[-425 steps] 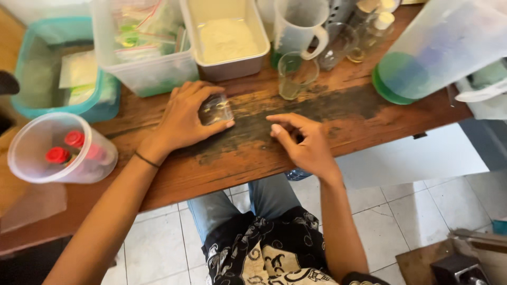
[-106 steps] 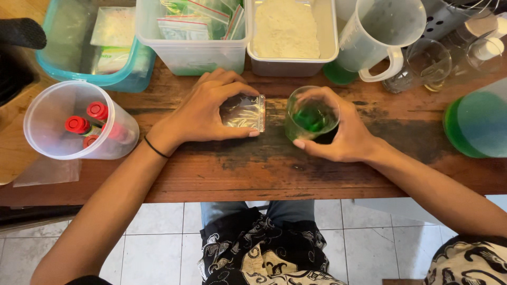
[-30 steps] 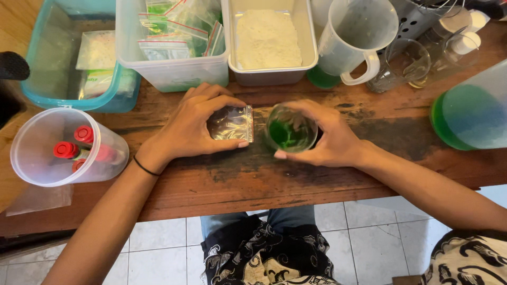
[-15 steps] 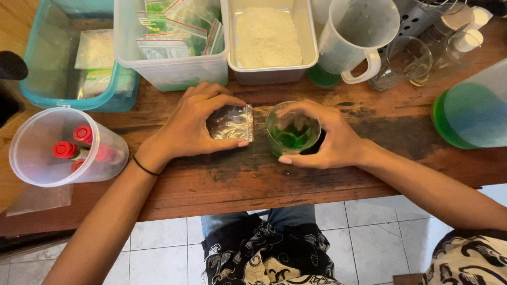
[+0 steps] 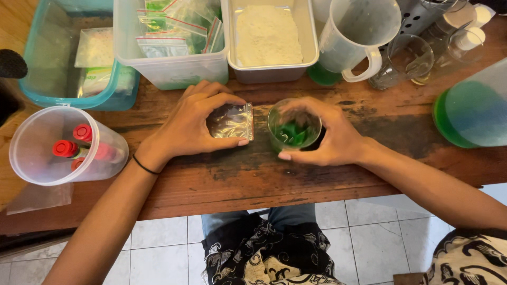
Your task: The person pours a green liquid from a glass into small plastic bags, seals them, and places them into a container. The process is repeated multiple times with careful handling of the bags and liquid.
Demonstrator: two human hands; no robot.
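My left hand (image 5: 198,122) rests on the wooden table (image 5: 222,182) and grips a small clear zip bag (image 5: 232,121) between thumb and fingers. Right beside it stands a small glass (image 5: 292,130) with green liquid in the bottom. My right hand (image 5: 332,138) wraps around that glass from the right, fingers curled over its rim. Bag and glass nearly touch.
Behind the hands stand a clear box of zip bags (image 5: 171,42), a tray of white powder (image 5: 268,37), a big clear jug (image 5: 359,34) and empty glasses (image 5: 406,58). A tub with red-capped bottles (image 5: 66,148) lies left, a teal bin (image 5: 68,53) far left, a green-filled container (image 5: 472,113) right.
The glass of green liquid was brought in beside the bag earlier. Over the last second both hands have stayed almost still, with the right fingers shifting slightly on the glass.
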